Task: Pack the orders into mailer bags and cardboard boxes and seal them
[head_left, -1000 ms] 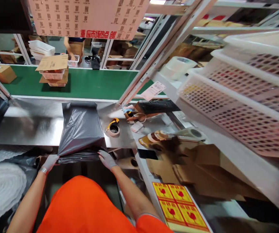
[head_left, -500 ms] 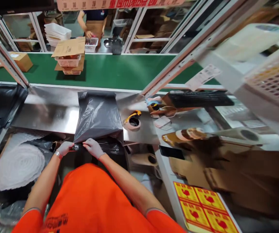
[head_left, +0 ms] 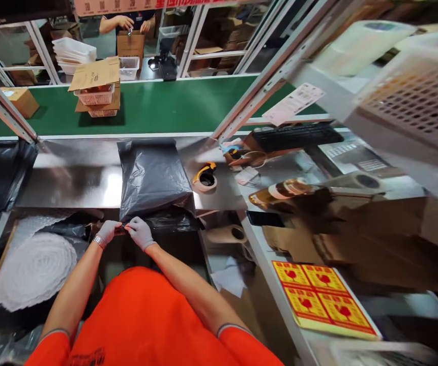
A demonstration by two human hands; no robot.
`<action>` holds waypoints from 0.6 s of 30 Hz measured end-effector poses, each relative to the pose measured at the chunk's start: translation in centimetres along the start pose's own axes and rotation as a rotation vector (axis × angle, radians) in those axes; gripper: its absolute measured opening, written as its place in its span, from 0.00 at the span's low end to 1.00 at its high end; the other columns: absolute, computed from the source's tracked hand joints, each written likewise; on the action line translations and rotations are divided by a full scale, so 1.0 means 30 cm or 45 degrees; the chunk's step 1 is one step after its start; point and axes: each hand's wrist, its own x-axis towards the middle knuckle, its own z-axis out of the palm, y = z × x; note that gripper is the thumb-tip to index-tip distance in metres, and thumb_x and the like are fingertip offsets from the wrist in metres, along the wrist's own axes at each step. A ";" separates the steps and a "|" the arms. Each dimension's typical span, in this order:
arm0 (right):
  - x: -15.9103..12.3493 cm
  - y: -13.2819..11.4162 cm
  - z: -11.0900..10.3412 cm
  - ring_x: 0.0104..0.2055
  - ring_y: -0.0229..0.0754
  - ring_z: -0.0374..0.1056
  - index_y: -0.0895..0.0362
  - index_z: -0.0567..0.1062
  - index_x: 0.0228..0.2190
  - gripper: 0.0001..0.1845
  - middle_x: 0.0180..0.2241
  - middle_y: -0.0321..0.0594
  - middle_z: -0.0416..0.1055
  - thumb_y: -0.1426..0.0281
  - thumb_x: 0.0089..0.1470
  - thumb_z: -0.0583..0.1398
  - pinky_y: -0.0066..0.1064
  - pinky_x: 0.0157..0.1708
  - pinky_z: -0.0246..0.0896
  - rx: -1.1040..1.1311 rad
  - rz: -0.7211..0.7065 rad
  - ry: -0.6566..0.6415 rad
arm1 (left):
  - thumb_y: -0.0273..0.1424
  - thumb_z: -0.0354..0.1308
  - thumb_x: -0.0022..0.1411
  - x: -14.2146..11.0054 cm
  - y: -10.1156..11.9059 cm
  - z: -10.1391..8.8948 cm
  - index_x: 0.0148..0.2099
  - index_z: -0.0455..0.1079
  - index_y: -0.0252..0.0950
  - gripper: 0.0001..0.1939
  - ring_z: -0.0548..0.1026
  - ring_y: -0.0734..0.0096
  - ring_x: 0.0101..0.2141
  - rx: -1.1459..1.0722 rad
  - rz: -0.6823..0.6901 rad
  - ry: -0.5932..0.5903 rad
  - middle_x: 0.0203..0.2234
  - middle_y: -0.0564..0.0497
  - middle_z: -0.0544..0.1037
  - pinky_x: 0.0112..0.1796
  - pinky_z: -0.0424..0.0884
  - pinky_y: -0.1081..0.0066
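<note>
A filled grey plastic mailer bag (head_left: 153,175) lies on the steel worktop (head_left: 74,178), its open end hanging over the near edge. My left hand (head_left: 108,231) and my right hand (head_left: 139,232), both in pale gloves, meet at the bag's near left corner. Both hands are closed in a pinch on the bag's flap edge, close to each other. A yellow tape dispenser (head_left: 205,177) rests on the steel just right of the bag.
A green conveyor belt (head_left: 173,107) behind the worktop carries baskets under cardboard (head_left: 95,84). Another person stands beyond it. A bubble-wrap roll (head_left: 35,269) sits low left. Keyboard (head_left: 293,136), tape rolls, flat cartons and yellow-red stickers (head_left: 323,305) fill the right.
My hands came together from the bag's two corners toward its near left corner. The view tilted down and left; the person behind the belt shifted.
</note>
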 end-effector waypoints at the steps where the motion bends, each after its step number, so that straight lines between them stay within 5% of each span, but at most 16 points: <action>1: -0.018 0.000 -0.013 0.45 0.44 0.76 0.52 0.90 0.36 0.07 0.42 0.42 0.80 0.71 0.65 0.69 0.35 0.49 0.71 0.006 -0.009 0.029 | 0.40 0.67 0.56 -0.004 0.004 0.002 0.27 0.70 0.40 0.13 0.84 0.51 0.43 0.007 -0.007 0.041 0.28 0.44 0.83 0.53 0.83 0.50; 6: -0.202 0.084 -0.186 0.43 0.44 0.77 0.52 0.87 0.32 0.10 0.38 0.41 0.82 0.69 0.65 0.66 0.35 0.49 0.72 0.146 -0.060 0.044 | 0.41 0.67 0.57 -0.064 0.048 -0.005 0.27 0.67 0.41 0.15 0.80 0.59 0.39 0.107 0.021 0.133 0.25 0.52 0.76 0.52 0.84 0.52; 11: -0.604 0.280 -0.493 0.42 0.46 0.77 0.52 0.85 0.31 0.14 0.37 0.41 0.84 0.62 0.63 0.62 0.36 0.49 0.70 0.133 0.311 0.091 | 0.46 0.69 0.59 -0.111 0.132 0.004 0.26 0.64 0.42 0.21 0.75 0.66 0.33 0.259 0.043 0.118 0.23 0.55 0.71 0.49 0.85 0.56; 15: -1.022 0.461 -0.810 0.40 0.51 0.77 0.51 0.84 0.29 0.14 0.33 0.43 0.84 0.58 0.58 0.61 0.39 0.44 0.71 0.079 0.756 0.447 | 0.47 0.70 0.61 -0.165 0.184 0.039 0.29 0.68 0.41 0.20 0.82 0.60 0.36 0.447 0.025 0.192 0.24 0.52 0.78 0.48 0.85 0.57; 18: -1.357 0.550 -1.099 0.41 0.53 0.79 0.51 0.84 0.30 0.11 0.35 0.46 0.86 0.60 0.55 0.64 0.39 0.43 0.72 -0.016 1.043 0.973 | 0.40 0.74 0.61 -0.232 0.205 0.098 0.33 0.73 0.40 0.15 0.87 0.53 0.40 0.805 0.109 0.393 0.30 0.49 0.85 0.44 0.86 0.60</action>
